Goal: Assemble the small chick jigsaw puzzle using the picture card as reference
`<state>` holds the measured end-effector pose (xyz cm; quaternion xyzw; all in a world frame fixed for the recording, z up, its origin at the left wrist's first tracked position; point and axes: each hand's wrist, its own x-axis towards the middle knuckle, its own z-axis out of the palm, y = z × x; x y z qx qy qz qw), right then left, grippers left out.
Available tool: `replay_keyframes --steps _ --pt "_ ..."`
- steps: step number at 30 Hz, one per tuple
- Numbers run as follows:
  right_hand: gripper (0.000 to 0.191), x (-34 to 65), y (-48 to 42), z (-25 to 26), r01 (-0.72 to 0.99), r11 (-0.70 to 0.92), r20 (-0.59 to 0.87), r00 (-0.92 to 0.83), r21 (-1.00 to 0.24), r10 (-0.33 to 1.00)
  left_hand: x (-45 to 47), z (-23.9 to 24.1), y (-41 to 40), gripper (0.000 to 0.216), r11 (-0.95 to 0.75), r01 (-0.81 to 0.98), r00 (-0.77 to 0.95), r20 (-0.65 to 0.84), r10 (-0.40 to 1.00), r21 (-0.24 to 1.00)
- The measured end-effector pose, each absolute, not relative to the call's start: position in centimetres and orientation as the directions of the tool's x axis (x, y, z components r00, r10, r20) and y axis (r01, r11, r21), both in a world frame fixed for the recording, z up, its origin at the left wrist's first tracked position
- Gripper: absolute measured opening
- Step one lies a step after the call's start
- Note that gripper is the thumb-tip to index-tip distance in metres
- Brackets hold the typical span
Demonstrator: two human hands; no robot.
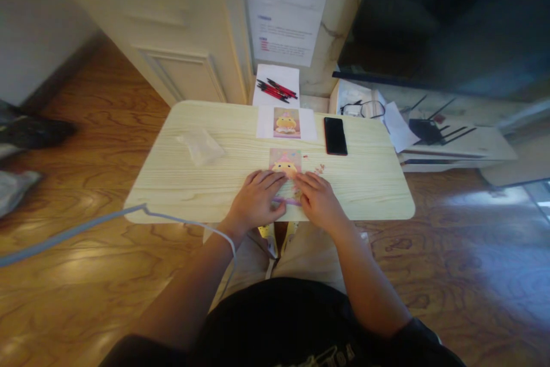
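A small colorful picture (285,155) with a yellow cartoon figure lies flat near the table's front edge. My left hand (258,198) rests on its left side, fingers stretched toward the middle and thumb near the lower edge. From the right, my right hand (320,198) touches the picture with extended fingertips. Both hands are open, and they cover much of the picture's lower half. Several small pinkish pieces (320,169) lie loose to the right. Behind it, a white sheet (265,122) bears a printed picture (287,123) of a similar yellow figure.
A black phone (336,136) lies at the table's (373,189) back right, a clear plastic bag (201,146) at its left. Behind the table are several red-and-black pens (277,90) on paper. A grey cable (86,233) crosses the front left corner to my left wrist.
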<state>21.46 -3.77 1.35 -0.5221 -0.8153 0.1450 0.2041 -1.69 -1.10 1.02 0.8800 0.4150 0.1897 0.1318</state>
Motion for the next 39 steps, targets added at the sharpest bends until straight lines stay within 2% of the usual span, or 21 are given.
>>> replay_keyframes --steps 4,9,12,18,26,34,39 --pt "0.051 21.4 -3.1 0.9 0.803 0.415 0.172 -0.378 -0.428 0.91 -2.1 0.9 -1.1 0.06 -0.609 0.68 0.566 0.236 0.79 0.409" --pt "0.05 21.8 -3.1 0.9 0.809 0.406 0.18 -0.364 -0.426 0.914 -2.9 0.5 -1.0 0.04 -0.489 0.754 0.39 0.299 0.871 0.439" --pt "0.05 22.1 -3.2 0.9 0.812 0.406 0.167 -0.37 -0.419 0.914 -3.1 0.4 -0.9 0.031 -0.458 0.767 0.366 0.279 0.888 0.449" --pt "0.051 22.7 -3.2 0.9 0.796 0.407 0.193 -0.359 -0.448 0.913 -2.9 0.6 -0.9 0.032 -0.456 0.78 0.383 0.25 0.889 0.428" --pt "0.028 22.3 -3.6 1.3 0.842 0.3 0.185 -0.241 -0.448 0.953 -3.2 0.4 -0.6 0.028 -0.456 0.78 0.379 0.256 0.889 0.428" --pt "0.04 24.0 -3.6 1.3 0.809 0.272 0.208 -0.189 -0.52 0.96 -3.0 0.5 -0.7 0.037 -0.446 0.776 0.37 0.25 0.895 0.447" --pt "0.033 24.5 -4.1 1.5 0.817 0.258 0.185 -0.187 -0.516 0.965 -2.8 0.4 -0.7 0.039 -0.447 0.771 0.367 0.256 0.894 0.453"
